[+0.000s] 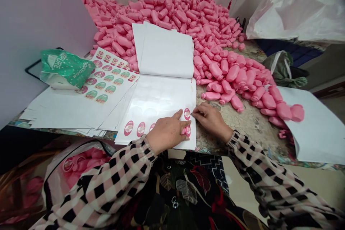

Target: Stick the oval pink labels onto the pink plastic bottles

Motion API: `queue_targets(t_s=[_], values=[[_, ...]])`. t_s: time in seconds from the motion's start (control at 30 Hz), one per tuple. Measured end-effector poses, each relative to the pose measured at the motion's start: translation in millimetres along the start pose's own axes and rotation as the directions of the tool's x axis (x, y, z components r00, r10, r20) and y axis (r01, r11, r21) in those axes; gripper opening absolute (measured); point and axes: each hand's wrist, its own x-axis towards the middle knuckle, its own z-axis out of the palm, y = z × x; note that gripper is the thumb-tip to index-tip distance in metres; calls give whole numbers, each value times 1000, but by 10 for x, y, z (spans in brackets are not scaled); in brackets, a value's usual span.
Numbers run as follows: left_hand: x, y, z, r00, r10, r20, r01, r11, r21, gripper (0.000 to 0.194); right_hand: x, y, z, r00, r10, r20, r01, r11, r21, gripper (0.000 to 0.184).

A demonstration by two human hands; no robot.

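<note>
Pink plastic bottles (pixel 175 10) rise in a lumpy, glossy heap against a pale wall and spill across a speckled, worn table top (pixel 250 122). The left hand (pixel 167 132) rests on a smooth white label sheet (pixel 153 104), its fingers curled in a close grip around one small pink bottle (pixel 185 131) near the sheet's near edge. Just beside it, the right hand (pixel 212 122) draws its fingertips (pixel 197 112) into a narrow pinch next to an oval pink sticker (pixel 187 114); whatever they hold is too small to tell. More oval stickers (pixel 134 128) run in a row along the sheet. To the left, a stack of printed sticker sheets (pixel 106 75) carries pink and green ovals, partly under a crinkled green plastic bag (pixel 64 68). Thin white paper (pixel 165 50) stands folded up behind the hands. Checked, gathered sleeves (pixel 88 187) run back from both wrists, and a clear bag of pink bottles (pixel 78 165) sits below the table's left side.
</note>
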Motion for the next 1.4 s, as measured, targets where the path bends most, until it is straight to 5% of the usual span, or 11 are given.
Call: queue_targets(t_s=[0.17, 0.43, 0.7, 0.9, 1.1, 1.4], values=[[10, -1, -1, 1000, 15, 5, -15, 998, 65, 54, -27, -55, 82, 996, 48, -78, -43, 997, 61, 14], [0, 23, 7, 1000, 12, 8, -13, 983, 184, 54, 27, -108, -82, 998, -24, -62, 4, 950, -312, 16], [9, 23, -15, 1000, 19, 2, -19, 979, 204, 53, 97, 73, -80, 999, -23, 36, 26, 996, -81, 13], [0, 21, -12, 1000, 23, 11, -25, 982, 185, 55, 33, 103, 42, 997, 78, -19, -75, 988, 136, 13], [22, 27, -5, 999, 21, 35, -26, 984, 174, 57, -5, 29, 71, 993, 111, -29, -108, 990, 92, 17], [76, 76, -111, 992, -11, 129, -11, 986, 166, 59, 51, -158, 15, 949, 316, -20, -316, 949, -2, 22]])
